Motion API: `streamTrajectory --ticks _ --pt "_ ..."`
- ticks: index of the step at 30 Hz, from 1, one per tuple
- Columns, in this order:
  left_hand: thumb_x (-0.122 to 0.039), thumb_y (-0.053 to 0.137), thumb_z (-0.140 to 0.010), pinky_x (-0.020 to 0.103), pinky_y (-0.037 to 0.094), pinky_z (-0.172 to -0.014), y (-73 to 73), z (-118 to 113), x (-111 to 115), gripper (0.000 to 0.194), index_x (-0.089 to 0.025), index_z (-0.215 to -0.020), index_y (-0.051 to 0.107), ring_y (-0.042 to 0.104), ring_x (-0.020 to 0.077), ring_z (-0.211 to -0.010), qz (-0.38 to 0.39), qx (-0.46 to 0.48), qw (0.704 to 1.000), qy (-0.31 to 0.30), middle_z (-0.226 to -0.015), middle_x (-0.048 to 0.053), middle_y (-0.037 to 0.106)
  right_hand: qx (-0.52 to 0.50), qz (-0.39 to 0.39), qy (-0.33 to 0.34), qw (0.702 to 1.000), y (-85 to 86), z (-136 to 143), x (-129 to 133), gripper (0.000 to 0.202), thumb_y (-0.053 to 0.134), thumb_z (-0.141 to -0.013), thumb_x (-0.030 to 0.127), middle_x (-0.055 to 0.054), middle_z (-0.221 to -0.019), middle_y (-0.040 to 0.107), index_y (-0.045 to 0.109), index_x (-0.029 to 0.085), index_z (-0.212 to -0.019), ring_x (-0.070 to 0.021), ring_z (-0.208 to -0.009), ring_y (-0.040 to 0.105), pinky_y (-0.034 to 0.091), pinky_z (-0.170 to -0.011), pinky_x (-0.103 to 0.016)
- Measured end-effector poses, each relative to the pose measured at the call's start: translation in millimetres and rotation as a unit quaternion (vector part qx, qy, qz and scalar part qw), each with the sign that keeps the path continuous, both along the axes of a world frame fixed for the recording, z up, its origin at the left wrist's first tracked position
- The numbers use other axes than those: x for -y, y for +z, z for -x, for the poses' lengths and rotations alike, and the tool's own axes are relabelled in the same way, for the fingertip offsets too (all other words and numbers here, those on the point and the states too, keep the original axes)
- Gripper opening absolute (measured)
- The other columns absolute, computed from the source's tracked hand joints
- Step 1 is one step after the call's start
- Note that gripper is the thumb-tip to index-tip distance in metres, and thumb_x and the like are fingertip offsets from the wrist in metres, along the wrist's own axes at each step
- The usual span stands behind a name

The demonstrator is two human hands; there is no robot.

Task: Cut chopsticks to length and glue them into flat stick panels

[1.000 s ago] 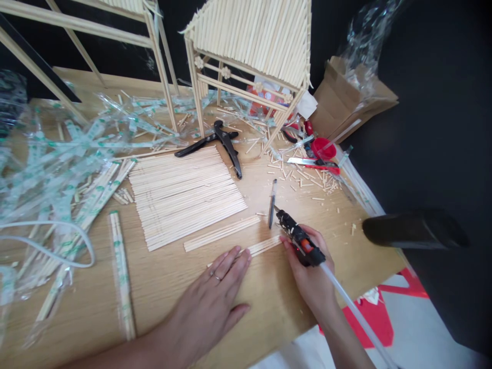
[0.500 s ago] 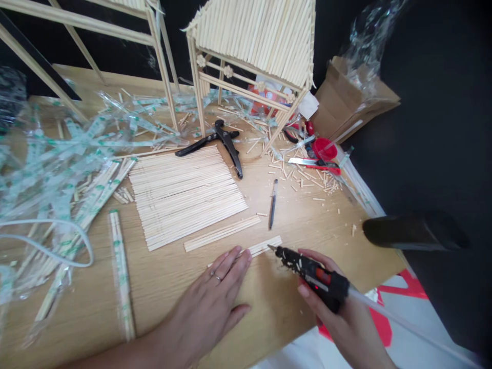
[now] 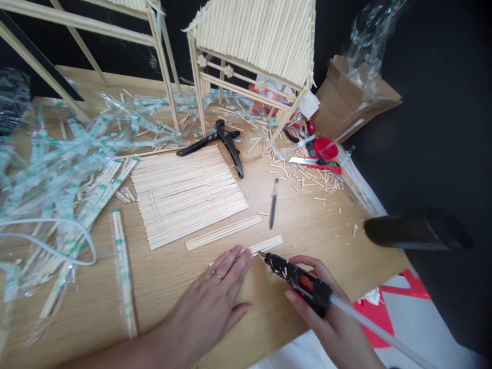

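My left hand (image 3: 221, 297) lies flat with its fingers stretched out, pressing a short strip of wooden sticks (image 3: 271, 243) onto the table. Part of that strip is hidden under the fingers. In my right hand (image 3: 325, 302) is a black hot glue gun (image 3: 295, 277), a clear glue stick (image 3: 369, 320) trailing from its back end. The gun's nozzle points at the strip, close to my left fingertips; whether it touches I cannot tell. Just beyond lies another narrow strip of sticks (image 3: 223, 233), and behind it a wide panel of sticks (image 3: 188, 197) laid side by side.
A pen (image 3: 274, 204) and black pliers-like cutters (image 3: 228, 146) lie further back. Stick structures (image 3: 253, 46) stand behind them. Wrappers (image 3: 80, 138) cover the left. A utility knife (image 3: 315, 163), stick offcuts and a cardboard box (image 3: 346, 97) are at right, near a dark cylinder (image 3: 415, 230).
My right hand has moved the glue gun left along the strip, its nozzle now nearer my left fingertips. My left hand stays in place on the strip.
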State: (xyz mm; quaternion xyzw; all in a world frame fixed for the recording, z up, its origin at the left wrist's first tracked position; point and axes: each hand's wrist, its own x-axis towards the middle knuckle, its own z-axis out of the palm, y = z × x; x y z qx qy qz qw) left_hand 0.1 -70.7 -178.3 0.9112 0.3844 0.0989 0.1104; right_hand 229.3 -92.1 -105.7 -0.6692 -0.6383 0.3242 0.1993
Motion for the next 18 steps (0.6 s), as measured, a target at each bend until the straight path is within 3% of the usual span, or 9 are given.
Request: streamTrajectory --ticks 5,18 --pt "-0.047 0.044 -0.092 0.034 0.035 -0.108 -0.4 -0.3 0.9 0.071 -0.012 -0.149 0.018 0.028 0.0218 -0.14 -0.001 0.007 1.0 0.007 -0.15 0.007 0.037 0.001 -0.001 -0.002 1.0 -1.4 0.7 -0.5 0.022 0.054 -0.088 0.032 -0.004 -0.101 0.06 0.055 0.026 -0.109 -0.0185 -0.091 0.063 0.049 -0.076 -0.025" --pt "-0.048 0.043 -0.092 0.034 0.034 -0.109 -2.1 0.1 1.6 0.07 -0.013 -0.148 0.02 0.025 0.0225 -0.14 -0.008 0.001 1.0 0.004 -0.152 0.006 0.033 -0.004 0.061 -0.037 0.997 -1.3 -7.5 0.1 0.021 0.053 -0.089 0.037 -0.002 -0.09 0.06 0.045 0.024 -0.103 -0.0199 -0.086 0.061 0.048 -0.07 -0.028"
